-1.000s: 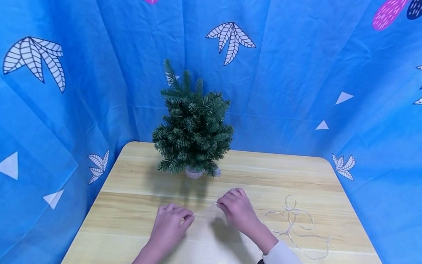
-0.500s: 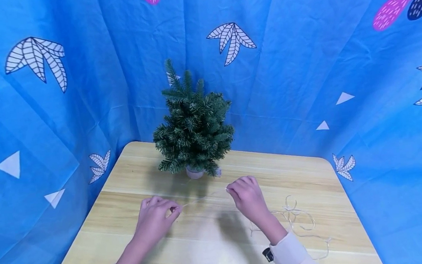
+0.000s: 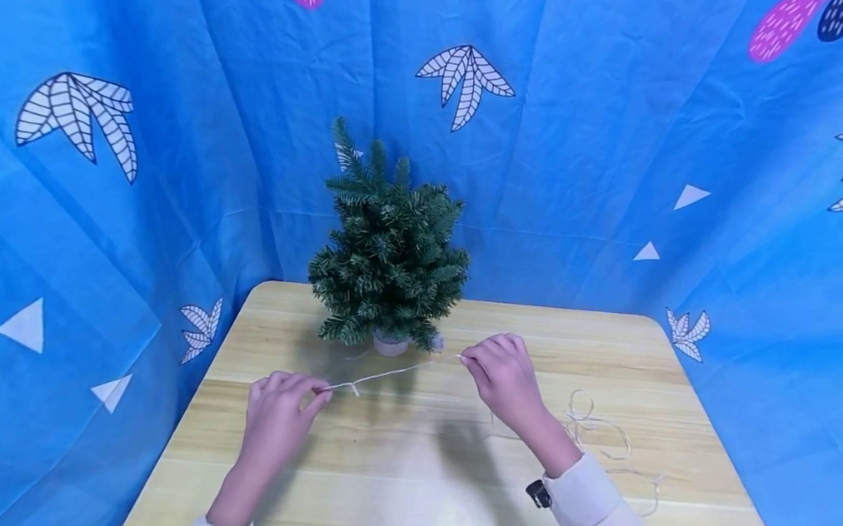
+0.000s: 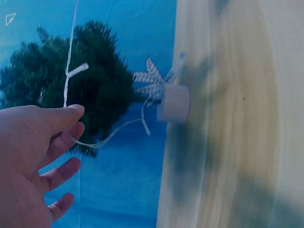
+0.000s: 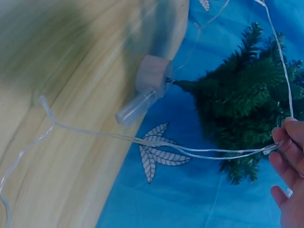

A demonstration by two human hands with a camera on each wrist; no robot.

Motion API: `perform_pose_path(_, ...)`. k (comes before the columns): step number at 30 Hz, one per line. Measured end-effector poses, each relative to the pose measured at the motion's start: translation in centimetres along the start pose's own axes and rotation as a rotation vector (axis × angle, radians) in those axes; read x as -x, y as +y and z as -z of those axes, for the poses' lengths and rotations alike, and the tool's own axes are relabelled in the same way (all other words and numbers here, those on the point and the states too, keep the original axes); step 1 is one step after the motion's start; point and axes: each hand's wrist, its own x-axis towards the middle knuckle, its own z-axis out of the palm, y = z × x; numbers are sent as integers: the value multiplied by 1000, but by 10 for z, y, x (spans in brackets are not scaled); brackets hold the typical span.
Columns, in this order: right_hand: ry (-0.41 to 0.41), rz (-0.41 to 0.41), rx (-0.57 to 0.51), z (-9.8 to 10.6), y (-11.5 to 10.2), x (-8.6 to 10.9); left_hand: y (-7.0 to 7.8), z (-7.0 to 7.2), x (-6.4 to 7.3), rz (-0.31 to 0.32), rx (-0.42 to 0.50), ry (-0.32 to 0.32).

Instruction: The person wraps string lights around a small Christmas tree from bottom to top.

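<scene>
My left hand (image 3: 276, 422) pinches a thin string of lights (image 3: 386, 374) between thumb and forefinger, its other fingers loosely bent in the left wrist view. A small pale bulb stub (image 4: 78, 70) branches off the wire above the fingertips, and more wire trails below them. The right hand (image 3: 509, 379) pinches the same string, which spans nearly straight between both hands, raised over the table. In the right wrist view, a doubled length of wire (image 5: 209, 154) runs from those fingers toward the table. Behind the hands stands a small artificial Christmas tree (image 3: 392, 265) on a pale round base (image 3: 390, 345).
Loose coils of the string's wire (image 3: 594, 427) lie on the wooden table (image 3: 207, 474) at the right. Beside the tree base is a clear tube (image 5: 137, 108). A blue patterned curtain (image 3: 570, 158) surrounds the table's back and sides.
Both hands have moved apart and away from the body, toward the tree, so a longer stretch of string shows between them. Some of the wire coils at right have been drawn along.
</scene>
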Motion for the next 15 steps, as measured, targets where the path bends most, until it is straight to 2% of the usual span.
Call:
perform_pose_path(8, 23, -23, -50, 3, -11, -8, -15, 9, -18, 16, 29, 143)
perform_pose_path(15, 65, -51, -73, 4, -18, -14, -17, 12, -38, 26, 29, 265)
